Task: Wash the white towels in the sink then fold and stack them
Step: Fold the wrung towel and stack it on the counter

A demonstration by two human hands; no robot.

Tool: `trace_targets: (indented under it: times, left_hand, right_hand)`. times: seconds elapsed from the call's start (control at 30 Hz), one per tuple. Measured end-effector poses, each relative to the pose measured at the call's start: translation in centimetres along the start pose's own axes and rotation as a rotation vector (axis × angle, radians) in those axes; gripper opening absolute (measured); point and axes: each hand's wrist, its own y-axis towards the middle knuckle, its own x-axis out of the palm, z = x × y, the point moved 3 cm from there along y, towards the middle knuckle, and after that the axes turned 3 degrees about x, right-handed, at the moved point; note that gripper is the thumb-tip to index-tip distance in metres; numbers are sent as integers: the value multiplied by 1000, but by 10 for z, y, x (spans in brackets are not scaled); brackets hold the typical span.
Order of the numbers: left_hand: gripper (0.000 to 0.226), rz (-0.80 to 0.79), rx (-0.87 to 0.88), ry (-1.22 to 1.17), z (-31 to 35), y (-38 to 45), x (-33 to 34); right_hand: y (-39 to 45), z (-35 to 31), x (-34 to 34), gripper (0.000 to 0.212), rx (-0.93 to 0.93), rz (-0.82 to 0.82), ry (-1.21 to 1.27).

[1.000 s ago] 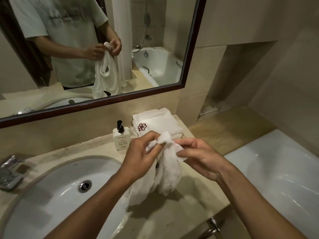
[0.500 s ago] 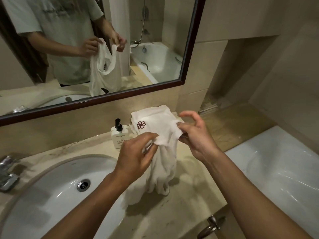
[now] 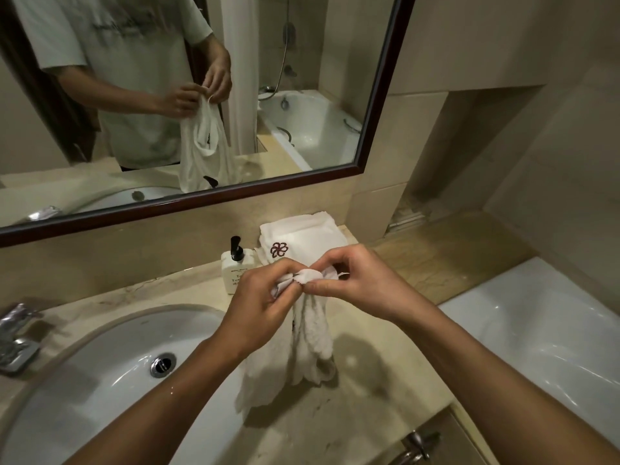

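1. The left hand (image 3: 265, 297) has its fingers curled round the bunched top of a white towel (image 3: 312, 344), gripping it above the counter.
2. The right hand (image 3: 359, 280) pinches the same top edge between thumb and fingertips, its knuckles just beside those of the left hand, almost touching.
3. The towel hangs from both hands in loose folds; its lower end reaches down to the marble counter (image 3: 369, 411), just right of the sink (image 3: 100, 380), and whether it rests on the stone cannot be told.
4. Towels counted: one in the hands, and one folded pile (image 3: 302, 233) lying at the far side of the counter against the wall, with a dark red flower emblem (image 3: 278, 250) on top. How many towels that pile holds cannot be told.
5. One soap bottle (image 3: 236, 266) with a black pump stands just left of the folded pile; the left hand covers its lower right part.
6. One oval sink is set in the counter at the near left, with a metal drain (image 3: 163, 364) in its bowl and a chrome tap (image 3: 16, 340) at the far left edge.
7. One white bathtub (image 3: 543, 347) lies to the right, beyond the counter's end.
8. One dark-framed mirror (image 3: 379, 95) on the far wall reflects the person's two hands and the hanging towel.
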Motion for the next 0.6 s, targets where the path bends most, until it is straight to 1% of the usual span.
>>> trace_targets:
  times: [0.1,0.17,0.23,0.3,0.37,0.47,0.53,0.6]
  left_hand:
    - [11,-23,7,28,-2,2,0]
    - [11,-4,-45,21,-3,5,-5]
    - [11,46,-112,-2,-9,13,-19]
    - [10,81,-141,-8,-19,23,-42]
    - [16,155,-157,11,-29,34,-71]
    - [22,265,-189,42,-37,47,-114]
    - [22,256,-118,151,-32,56,-134]
    - [30,164,32,311,-18,64,-144]
  right_hand:
    - [2,-3,-2,19,-31,31,-184]
    - [4,-1,-8,24,-42,23,-269]
    - [8,7,-21,24,2,12,-275]
    - [9,14,-40,17,63,0,-278]
    - [9,23,-63,10,108,24,-343]
    - [8,33,-93,17,135,91,-466]
    - [8,33,-102,21,128,78,-571]
    - [8,27,-107,28,80,57,-678]
